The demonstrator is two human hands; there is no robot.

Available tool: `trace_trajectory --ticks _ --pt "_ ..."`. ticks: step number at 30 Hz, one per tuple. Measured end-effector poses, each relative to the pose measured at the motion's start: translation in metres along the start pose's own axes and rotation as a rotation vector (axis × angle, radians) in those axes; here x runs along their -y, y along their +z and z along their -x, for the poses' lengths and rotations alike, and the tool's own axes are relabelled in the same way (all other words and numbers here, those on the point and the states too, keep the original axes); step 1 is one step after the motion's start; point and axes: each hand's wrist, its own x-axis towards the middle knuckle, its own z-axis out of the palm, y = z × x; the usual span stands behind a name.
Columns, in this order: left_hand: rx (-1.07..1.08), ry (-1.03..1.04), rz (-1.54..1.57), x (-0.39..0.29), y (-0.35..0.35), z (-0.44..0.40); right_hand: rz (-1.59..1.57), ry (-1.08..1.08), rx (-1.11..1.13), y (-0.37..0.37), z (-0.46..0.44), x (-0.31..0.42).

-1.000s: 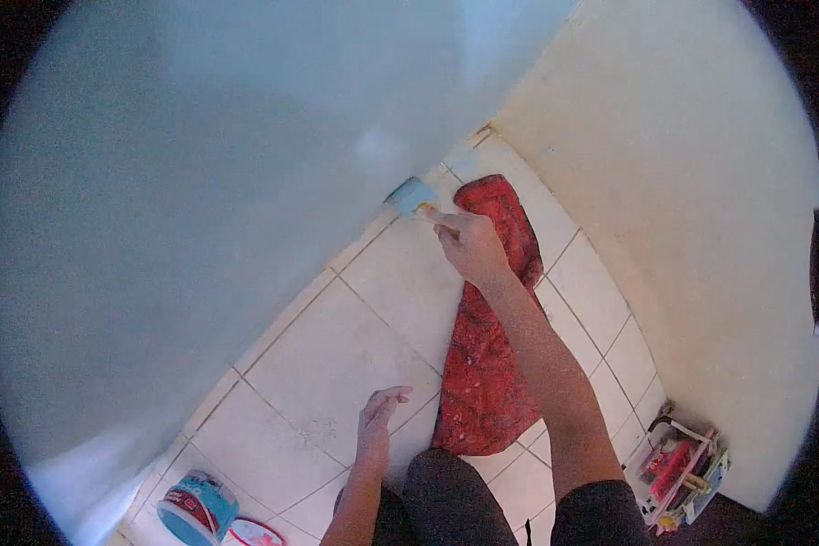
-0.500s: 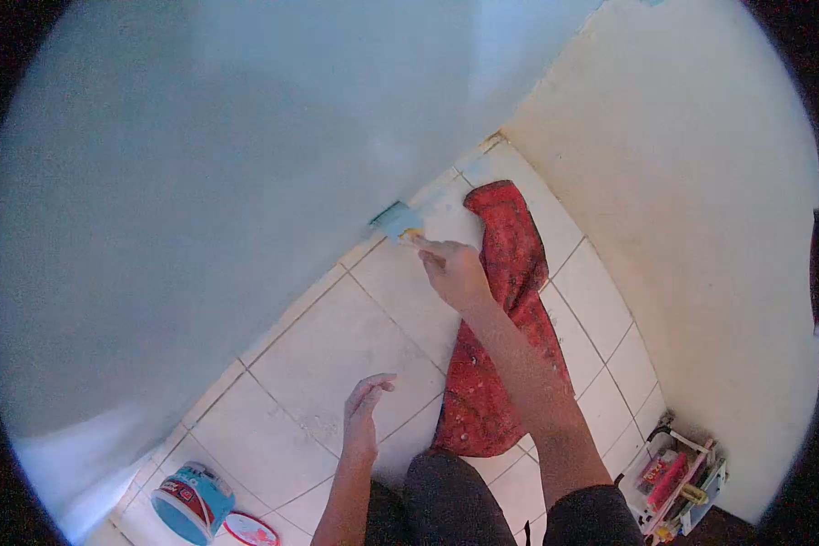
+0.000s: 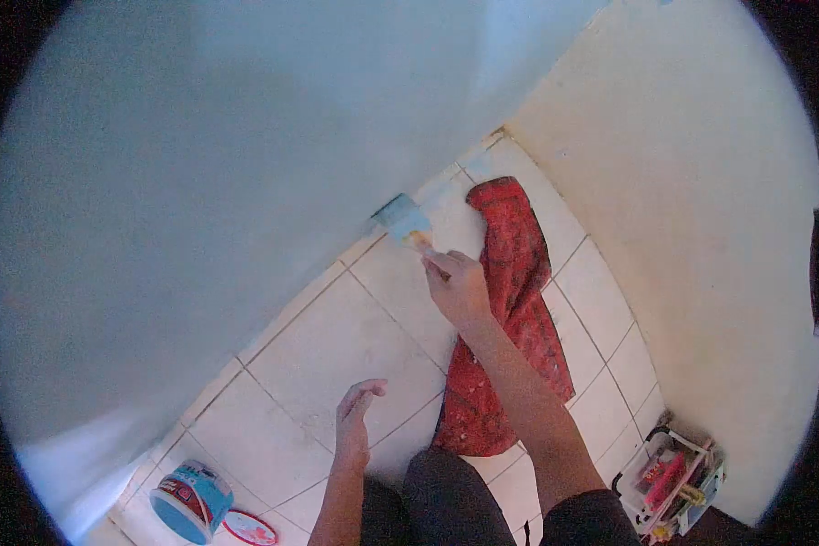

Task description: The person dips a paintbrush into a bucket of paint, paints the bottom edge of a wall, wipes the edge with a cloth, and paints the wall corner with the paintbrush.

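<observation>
My right hand (image 3: 458, 287) is closed round the handle of a wide paintbrush (image 3: 404, 218). The brush head is coated light blue, and its dark tip touches the bottom of the blue wall (image 3: 246, 182), just above the tiled floor. Beneath my right forearm a crumpled red patterned cloth (image 3: 482, 391) lies on the tiles. My left hand (image 3: 355, 419) hovers over the floor near my knees, fingers loosely bent and apart, with nothing visible in it.
At lower left stands a blue paint bucket (image 3: 189, 505), with its red-and-white lid (image 3: 249, 528) on the floor beside it. A cream wall (image 3: 692, 227) rises on the right. At lower right sits a container of tools (image 3: 669, 482).
My right hand has shifted slightly down and to the right, showing more of the brush handle. My left hand has moved a little to the left.
</observation>
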Motion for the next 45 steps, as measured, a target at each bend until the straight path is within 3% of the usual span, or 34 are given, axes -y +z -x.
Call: trace_trajectory --ticks 6,12,15,21,24,25,30,32,36,40,45 --pt "-0.004 0.012 0.022 -0.001 0.000 -0.004 0.175 0.021 0.052 0.004 -0.005 -0.039" --pt "0.023 0.001 0.036 0.002 0.008 0.000 0.057 -0.019 -0.034 -0.007 -0.023 -0.017" --pt "0.007 -0.011 0.043 0.000 0.008 0.000 0.044 0.092 0.033 -0.023 -0.010 -0.014" --pt "0.010 -0.001 0.068 -0.005 0.007 0.009 0.128 -0.004 0.065 -0.013 -0.029 -0.023" --pt "-0.002 0.018 0.023 -0.023 0.000 0.024 0.101 -0.047 -0.013 -0.026 -0.026 -0.001" --pt "-0.006 0.029 0.008 -0.030 0.001 0.029 0.071 0.042 0.007 -0.035 -0.018 0.008" --pt "0.000 0.072 0.026 -0.062 -0.014 0.054 -0.120 0.212 0.099 -0.074 0.071 0.045" --pt "-0.020 0.070 0.009 -0.078 -0.017 0.067 -0.239 0.176 -0.008 -0.083 0.111 0.066" --pt "-0.087 0.052 -0.024 -0.103 -0.025 0.115 -0.264 0.188 0.114 -0.114 0.174 0.123" --pt "-0.115 0.053 0.057 -0.100 -0.040 0.172 -0.497 0.029 0.151 -0.142 0.211 0.188" --pt "-0.057 0.179 0.466 -0.081 -0.054 0.267 -0.592 -0.286 0.243 -0.191 0.252 0.259"
